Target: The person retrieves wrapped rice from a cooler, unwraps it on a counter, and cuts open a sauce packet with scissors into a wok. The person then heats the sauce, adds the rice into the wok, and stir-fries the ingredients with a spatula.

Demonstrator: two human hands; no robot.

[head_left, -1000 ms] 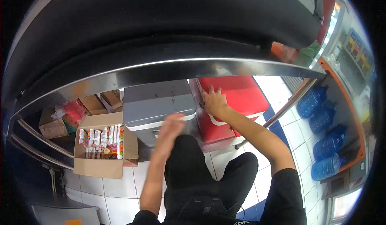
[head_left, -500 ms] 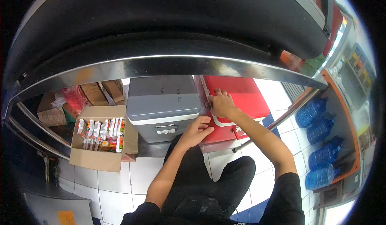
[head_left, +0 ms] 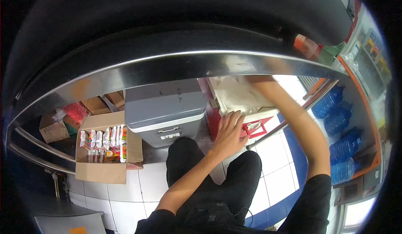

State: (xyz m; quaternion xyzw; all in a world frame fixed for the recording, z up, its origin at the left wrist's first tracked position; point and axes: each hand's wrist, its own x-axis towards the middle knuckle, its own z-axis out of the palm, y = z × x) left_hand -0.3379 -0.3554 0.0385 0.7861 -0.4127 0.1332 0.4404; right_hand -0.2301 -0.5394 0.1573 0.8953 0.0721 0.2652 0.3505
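The red cooler box (head_left: 212, 123) stands with its top uncovered, and a crumpled whitish bag or liner (head_left: 234, 93) shows inside. My left hand (head_left: 229, 134) rests on the cooler's front rim, fingers stretched and apart, beside the red latch (head_left: 254, 129). At the cooler's far right side is my right hand (head_left: 260, 82), smeared by motion and partly hidden by the steel edge above, so its fingers cannot be made out. Where the red lid is now does not show clearly. A grey cooler box (head_left: 165, 104) with a closed lid sits just left of the red one.
A steel counter edge (head_left: 176, 66) crosses above the coolers. An open carton (head_left: 100, 173) of small packets stands at left, with other boxes behind it. Several blue water bottles (head_left: 345, 144) fill a rack at right. A metal leg rail (head_left: 276, 129) runs beside the red cooler.
The red lid has come off the cooler's top, exposing the inside. My right hand has moved up and right from the lid. My left hand has shifted right onto the front rim.
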